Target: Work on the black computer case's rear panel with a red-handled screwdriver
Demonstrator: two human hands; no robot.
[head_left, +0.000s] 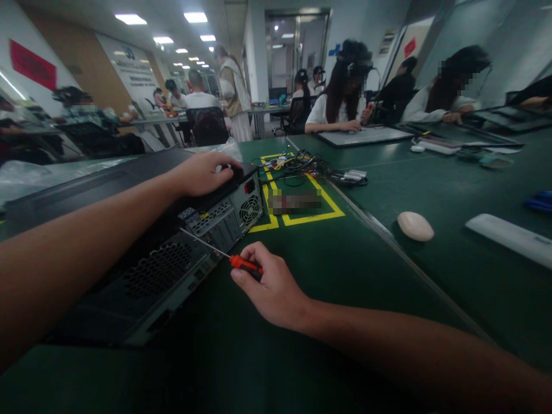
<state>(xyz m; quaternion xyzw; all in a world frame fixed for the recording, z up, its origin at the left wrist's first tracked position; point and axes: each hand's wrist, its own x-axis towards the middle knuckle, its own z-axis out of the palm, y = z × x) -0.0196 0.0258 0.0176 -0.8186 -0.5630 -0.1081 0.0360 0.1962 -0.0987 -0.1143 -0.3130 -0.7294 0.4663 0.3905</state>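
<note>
A black computer case (pixel 103 190) lies on the green table with its rear panel turned toward my right side. My left hand (pixel 209 172) rests on top of it near the rear edge, thumb and fingers apart, gripping nothing. Closed around the red and black handle of a screwdriver (pixel 245 264) is my right hand (pixel 276 287). The screwdriver's thin shaft reaches left to the rear panel (pixel 219 227), by the slot covers. Whether its tip sits in a screw is too small to tell. A fan grille (pixel 249 210) shows farther along the panel.
Tangled cables (pixel 302 164) lie beyond the case, near yellow tape (pixel 314 218) on the green table (pixel 366 299). To the right are a pale rounded object (pixel 414 226) and a long white object (pixel 513 236). A co-worker (pixel 342 98) sits across, over a flat panel (pixel 366 135).
</note>
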